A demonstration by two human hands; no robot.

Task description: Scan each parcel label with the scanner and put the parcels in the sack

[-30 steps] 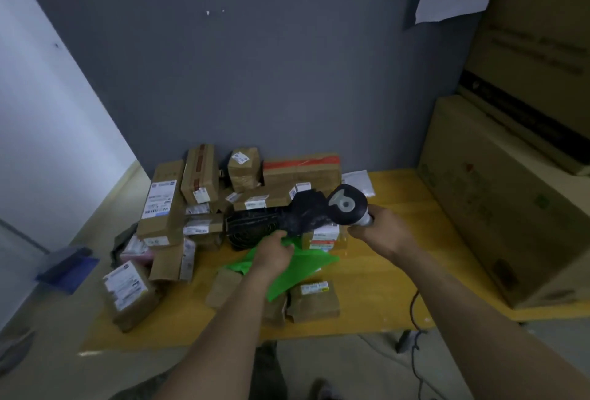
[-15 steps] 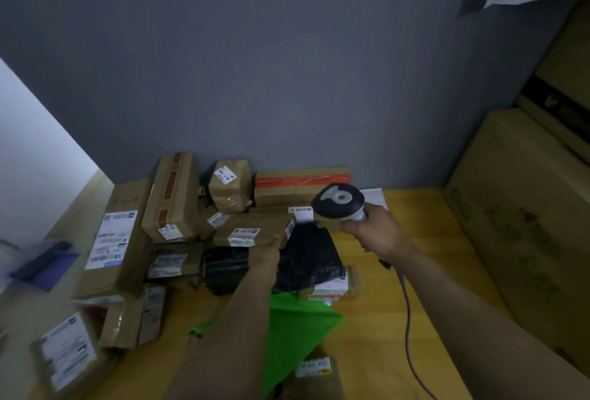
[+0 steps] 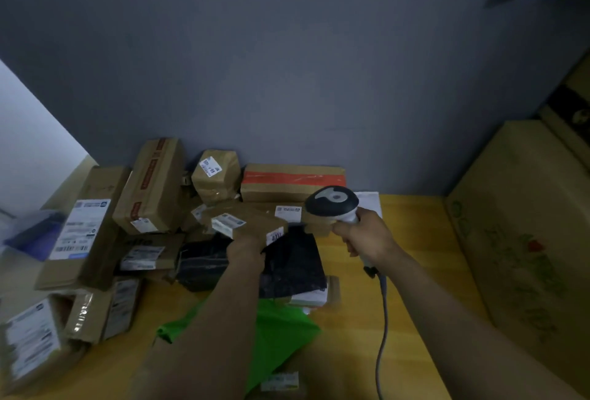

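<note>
Both hands were at work over the yellow table [image 3: 418, 275]. Left hand [image 3: 245, 251] gripped the near edge of a flat brown parcel [image 3: 252, 219], with its fingers tucked under the cardboard and hidden; white labels showed on the parcel's top and on its near side. Right hand [image 3: 367, 240] was wrapped tightly round the handle of the scanner [image 3: 332, 201], whose dark rounded head sat just to the right of that parcel, apart from it. From the foot of the handle a grey cable [image 3: 383, 307] ran down towards the near edge of the table.

Under the held parcel lay a black plastic parcel [image 3: 293, 267]. Nearer the person the green sack [image 3: 281, 332] lay flat on the table, partly beneath the left forearm; whether its mouth was open could not be told. More parcels were heaped against the grey wall [image 3: 287, 64], among them a long box with orange tape [image 3: 292, 180] and a small wrapped packet [image 3: 217, 176]. On the right stood a large carton [image 3: 526, 256]
</note>
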